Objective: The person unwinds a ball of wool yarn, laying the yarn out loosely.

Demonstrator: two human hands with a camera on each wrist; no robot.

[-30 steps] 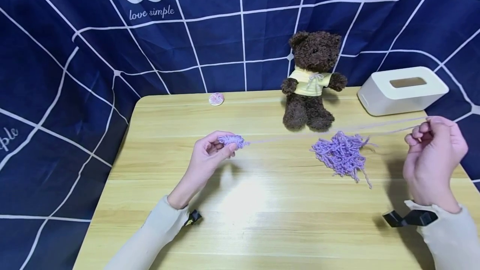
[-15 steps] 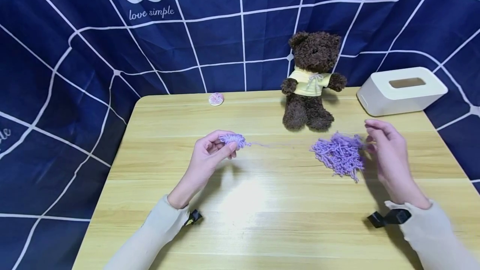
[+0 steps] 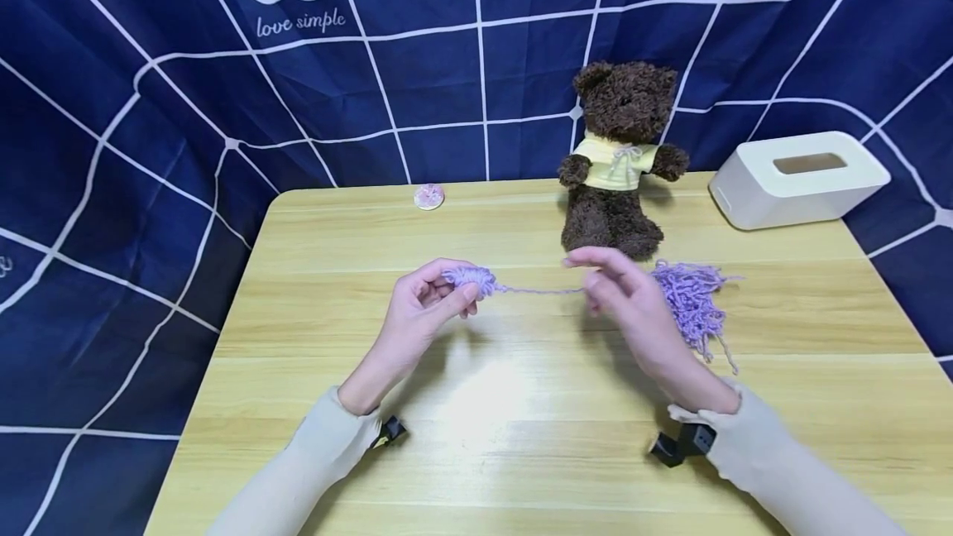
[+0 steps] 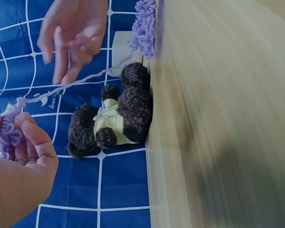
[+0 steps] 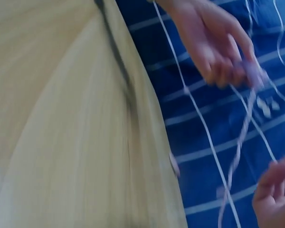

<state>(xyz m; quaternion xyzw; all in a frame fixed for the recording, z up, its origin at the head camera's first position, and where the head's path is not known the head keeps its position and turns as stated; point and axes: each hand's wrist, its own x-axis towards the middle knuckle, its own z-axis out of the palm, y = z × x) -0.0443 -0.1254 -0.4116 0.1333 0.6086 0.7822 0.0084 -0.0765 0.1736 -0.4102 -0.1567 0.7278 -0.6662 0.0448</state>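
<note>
Yarn [image 3: 472, 279] is being pinched by the left hand [image 3: 417, 304]; the right hand [image 3: 631, 298], fingers loosely extended, is closing the working gap.

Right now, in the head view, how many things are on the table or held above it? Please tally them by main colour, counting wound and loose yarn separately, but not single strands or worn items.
Purple: 2, the wound yarn bundle and the loose yarn pile
Brown: 1, the teddy bear
White: 1, the tissue box
Pink: 1, the round disc
Total: 5
</note>
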